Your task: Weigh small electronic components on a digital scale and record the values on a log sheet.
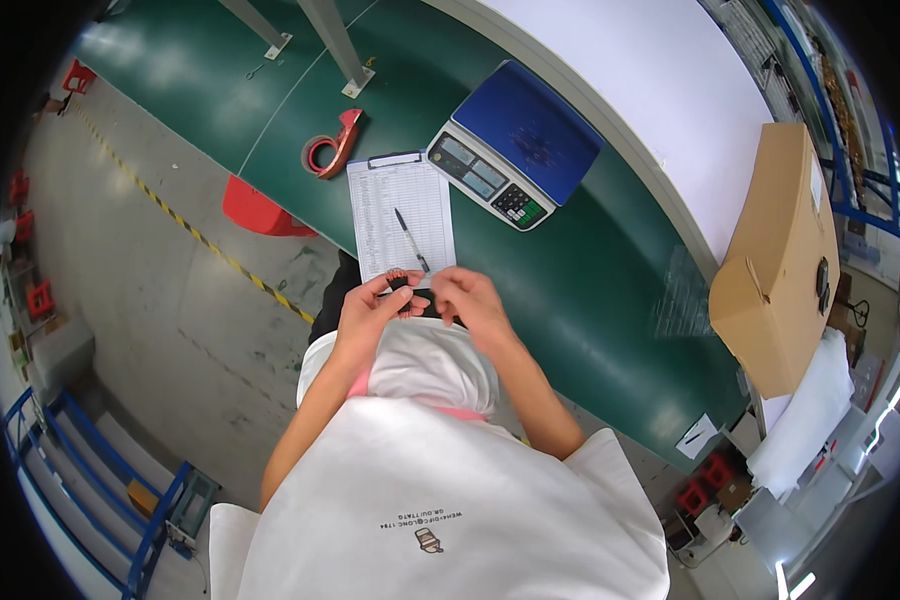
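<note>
Black and small, the part point(422, 297) sits pinched between both hands just over the near edge of the green desk point(590, 290), right below the clipboard point(402, 215); its exact kind is too small to tell. Left hand point(370, 310) curls round its left end, with thumb and fingertips closed on it. Right hand point(470, 300) grips the other end, fingers bent down over it. Both hands meet in front of the person's chest, above a pale bundle held against the body

A black pen point(410, 238) lies slanted on the clipboard's printed sheet. Just right of the clipboard stands a counting scale point(515, 145) with a blue platform and a keypad facing the person. Left of the clipboard, near the desk's far edge, rests a red tape dispenser point(332, 145). Well apart on the right, a brown cardboard box point(778, 250) sits at the desk's end, with a clear plastic bag point(682, 295) lying flat between it and the hands
</note>
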A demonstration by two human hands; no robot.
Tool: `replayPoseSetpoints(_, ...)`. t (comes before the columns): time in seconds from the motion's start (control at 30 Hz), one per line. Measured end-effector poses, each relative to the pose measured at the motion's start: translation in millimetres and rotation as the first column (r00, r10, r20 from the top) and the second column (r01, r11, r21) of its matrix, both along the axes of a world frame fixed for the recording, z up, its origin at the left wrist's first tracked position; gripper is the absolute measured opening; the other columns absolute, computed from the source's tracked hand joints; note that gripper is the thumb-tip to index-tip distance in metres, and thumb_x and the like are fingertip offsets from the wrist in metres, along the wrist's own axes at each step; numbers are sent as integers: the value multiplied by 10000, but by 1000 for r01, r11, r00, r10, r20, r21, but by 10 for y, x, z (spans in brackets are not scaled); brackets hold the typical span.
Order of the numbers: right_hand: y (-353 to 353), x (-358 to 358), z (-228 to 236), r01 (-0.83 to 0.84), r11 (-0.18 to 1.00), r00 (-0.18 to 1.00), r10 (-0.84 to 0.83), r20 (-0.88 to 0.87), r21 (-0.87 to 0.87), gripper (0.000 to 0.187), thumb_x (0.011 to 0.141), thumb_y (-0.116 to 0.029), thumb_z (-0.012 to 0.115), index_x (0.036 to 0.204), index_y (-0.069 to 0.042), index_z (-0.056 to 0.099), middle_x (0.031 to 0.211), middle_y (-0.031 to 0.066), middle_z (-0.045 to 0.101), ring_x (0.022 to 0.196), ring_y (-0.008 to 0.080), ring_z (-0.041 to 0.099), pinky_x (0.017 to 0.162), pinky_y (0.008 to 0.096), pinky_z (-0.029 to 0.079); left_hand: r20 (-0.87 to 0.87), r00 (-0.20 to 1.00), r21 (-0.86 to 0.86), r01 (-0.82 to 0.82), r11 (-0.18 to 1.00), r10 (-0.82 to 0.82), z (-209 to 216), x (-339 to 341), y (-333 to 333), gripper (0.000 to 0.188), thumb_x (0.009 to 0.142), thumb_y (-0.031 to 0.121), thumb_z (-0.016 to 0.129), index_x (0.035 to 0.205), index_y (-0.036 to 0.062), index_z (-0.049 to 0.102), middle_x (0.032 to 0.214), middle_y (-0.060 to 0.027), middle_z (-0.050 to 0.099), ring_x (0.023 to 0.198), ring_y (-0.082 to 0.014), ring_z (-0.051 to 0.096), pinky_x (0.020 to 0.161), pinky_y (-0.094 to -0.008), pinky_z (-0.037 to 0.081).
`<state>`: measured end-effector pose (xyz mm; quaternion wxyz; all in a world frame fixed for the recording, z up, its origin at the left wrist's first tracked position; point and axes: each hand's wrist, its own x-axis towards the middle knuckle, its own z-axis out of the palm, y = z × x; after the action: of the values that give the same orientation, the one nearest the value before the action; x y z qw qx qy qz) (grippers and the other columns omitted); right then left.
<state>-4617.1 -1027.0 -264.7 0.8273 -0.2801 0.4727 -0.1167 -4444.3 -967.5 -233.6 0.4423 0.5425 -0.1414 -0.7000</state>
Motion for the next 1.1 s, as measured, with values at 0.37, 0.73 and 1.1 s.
replayPoseSetpoints(0.37, 147, 86, 144, 201, 891, 978, -205, 34, -407, 58, 888, -11, 666, 934, 25, 663, 792, 51, 674, 683, 88, 643, 581, 214, 499, 87, 995, -3, 57, 998, -56, 14, -57, 70, 227, 943, 97, 610, 1107, -55, 650, 838, -85, 701, 779, -140, 665, 712, -271, 500)
replayPoseSetpoints(0.73, 155, 67, -1, 140, 873, 989, -141, 34, -468, 57, 934, -18, 605, 945, 35, 588, 811, 54, 633, 673, 94, 634, 576, 236, 526, 79, 995, 0, 68, 998, -67, -142, -34, 104, 236, 939, 105, 626, 1101, -66, 632, 843, -63, 680, 782, -125, 647, 698, -264, 499)
replayPoseSetpoints(1.1, 133, 86, -180, 280, 871, 959, -272, 77, -404, 141, 1019, -143, 501, 987, -13, 547, 833, 56, 606, 746, 119, 592, 672, 258, 500, 6, 999, 82, 37, 996, -38, -34, -12, 63, 192, 934, 116, 650, 1019, -56, 656, 869, -85, 699, 755, -132, 674, 701, -258, 530)
